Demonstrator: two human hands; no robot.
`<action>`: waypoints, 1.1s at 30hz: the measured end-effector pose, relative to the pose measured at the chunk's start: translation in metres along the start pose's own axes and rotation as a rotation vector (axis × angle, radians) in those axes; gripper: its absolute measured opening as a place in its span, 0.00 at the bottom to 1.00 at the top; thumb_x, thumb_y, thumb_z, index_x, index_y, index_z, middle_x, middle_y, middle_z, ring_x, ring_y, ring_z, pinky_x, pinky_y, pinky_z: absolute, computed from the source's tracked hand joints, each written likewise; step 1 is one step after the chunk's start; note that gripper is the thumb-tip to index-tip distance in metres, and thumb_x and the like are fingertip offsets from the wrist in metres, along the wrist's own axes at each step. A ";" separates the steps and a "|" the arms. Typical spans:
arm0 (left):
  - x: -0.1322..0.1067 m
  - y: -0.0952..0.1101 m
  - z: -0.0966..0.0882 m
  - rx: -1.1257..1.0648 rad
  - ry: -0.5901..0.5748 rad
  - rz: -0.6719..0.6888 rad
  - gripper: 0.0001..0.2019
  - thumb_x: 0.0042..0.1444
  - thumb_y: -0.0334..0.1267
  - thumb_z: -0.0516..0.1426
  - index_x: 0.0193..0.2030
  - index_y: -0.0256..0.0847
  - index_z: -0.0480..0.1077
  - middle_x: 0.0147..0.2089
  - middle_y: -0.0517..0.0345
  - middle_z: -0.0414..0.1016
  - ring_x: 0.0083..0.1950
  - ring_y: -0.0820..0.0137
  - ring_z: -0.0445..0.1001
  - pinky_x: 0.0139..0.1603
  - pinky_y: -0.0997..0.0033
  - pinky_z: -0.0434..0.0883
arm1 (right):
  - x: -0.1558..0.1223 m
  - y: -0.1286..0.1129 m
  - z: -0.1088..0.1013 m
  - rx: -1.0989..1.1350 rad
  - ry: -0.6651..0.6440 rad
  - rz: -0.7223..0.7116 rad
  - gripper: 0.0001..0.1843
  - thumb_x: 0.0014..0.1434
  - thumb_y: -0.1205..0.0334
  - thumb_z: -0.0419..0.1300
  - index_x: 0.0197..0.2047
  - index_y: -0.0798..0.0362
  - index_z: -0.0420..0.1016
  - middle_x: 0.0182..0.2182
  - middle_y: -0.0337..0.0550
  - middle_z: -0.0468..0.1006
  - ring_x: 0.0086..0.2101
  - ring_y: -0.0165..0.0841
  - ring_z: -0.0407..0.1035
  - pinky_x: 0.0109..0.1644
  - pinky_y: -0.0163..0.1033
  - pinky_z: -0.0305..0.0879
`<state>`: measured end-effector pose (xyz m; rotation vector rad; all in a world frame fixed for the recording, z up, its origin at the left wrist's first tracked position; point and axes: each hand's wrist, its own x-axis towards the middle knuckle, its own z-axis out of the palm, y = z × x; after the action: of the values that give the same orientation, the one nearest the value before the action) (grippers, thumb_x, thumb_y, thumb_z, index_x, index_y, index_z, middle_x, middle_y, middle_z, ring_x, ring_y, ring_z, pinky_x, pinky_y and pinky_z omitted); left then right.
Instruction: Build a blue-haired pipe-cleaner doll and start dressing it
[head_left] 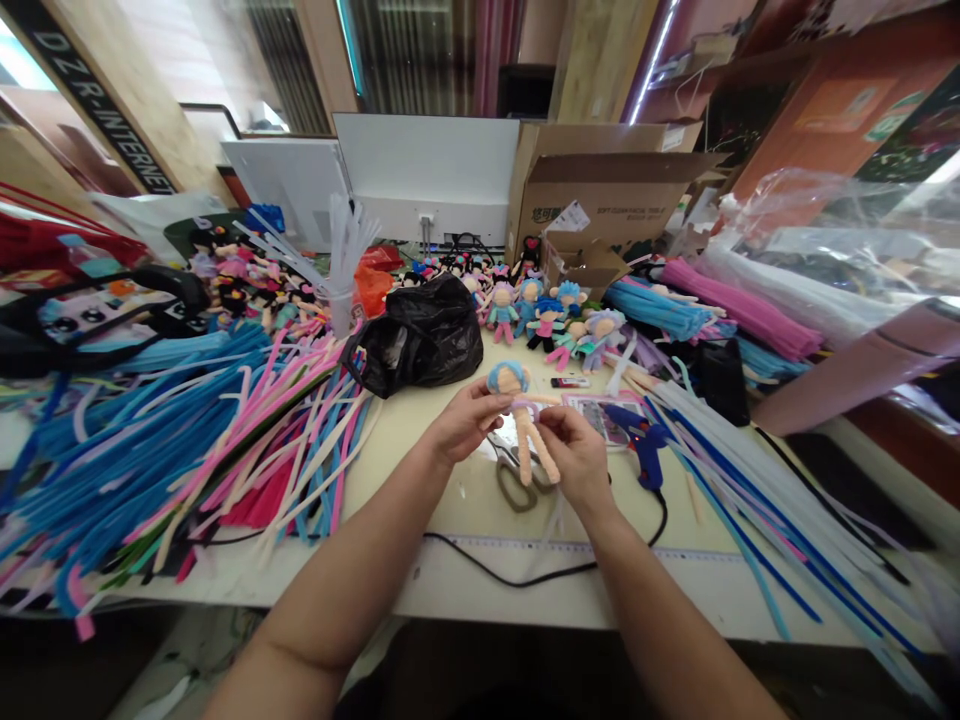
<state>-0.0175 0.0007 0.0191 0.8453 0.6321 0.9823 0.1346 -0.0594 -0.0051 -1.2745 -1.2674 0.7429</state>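
A small pipe-cleaner doll (525,450) with a peach body and blue hair is held upright over the table between both hands. My left hand (466,418) pinches it at the upper body, just below the head. On the other side, my right hand (579,452) has its fingers closed at the doll's chest, where a pale lilac strip wraps round. Whether the right fingers grip the doll or only that strip is hard to make out. Beneath the doll lie scissors (515,490) with dark handles, partly covered by it. A blue glue gun (646,447) rests right of my right hand.
Bundles of coloured pipe cleaners (150,430) cover the left side; white and blue ones (739,490) lie on the right. Finished dolls (559,325) stand behind, beside a black plastic bag (427,335) and a cardboard box (607,190). A black cable (517,582) crosses the front.
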 end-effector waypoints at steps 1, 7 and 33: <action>0.000 0.000 0.000 -0.005 0.011 0.001 0.18 0.37 0.36 0.69 0.38 0.38 0.75 0.30 0.60 0.72 0.28 0.78 0.65 0.27 0.76 0.56 | 0.001 -0.001 0.001 0.024 -0.016 0.012 0.07 0.53 0.58 0.61 0.32 0.52 0.72 0.23 0.35 0.71 0.24 0.28 0.64 0.28 0.34 0.61; -0.003 0.006 0.000 -0.067 0.022 0.052 0.17 0.37 0.39 0.69 0.35 0.39 0.72 0.34 0.59 0.75 0.34 0.72 0.71 0.35 0.72 0.63 | 0.012 -0.020 0.001 -0.051 -0.022 -0.144 0.07 0.55 0.58 0.61 0.31 0.52 0.75 0.26 0.38 0.72 0.26 0.29 0.64 0.30 0.35 0.61; -0.010 0.019 -0.002 -0.065 -0.005 0.244 0.20 0.46 0.42 0.66 0.45 0.45 0.68 0.41 0.59 0.74 0.39 0.69 0.73 0.38 0.67 0.71 | 0.042 -0.046 0.018 0.167 -0.216 -0.120 0.09 0.53 0.55 0.64 0.33 0.51 0.76 0.29 0.40 0.78 0.29 0.32 0.72 0.33 0.37 0.68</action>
<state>-0.0325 -0.0023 0.0347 0.8810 0.4972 1.2143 0.1168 -0.0251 0.0463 -0.9944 -1.4100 0.8980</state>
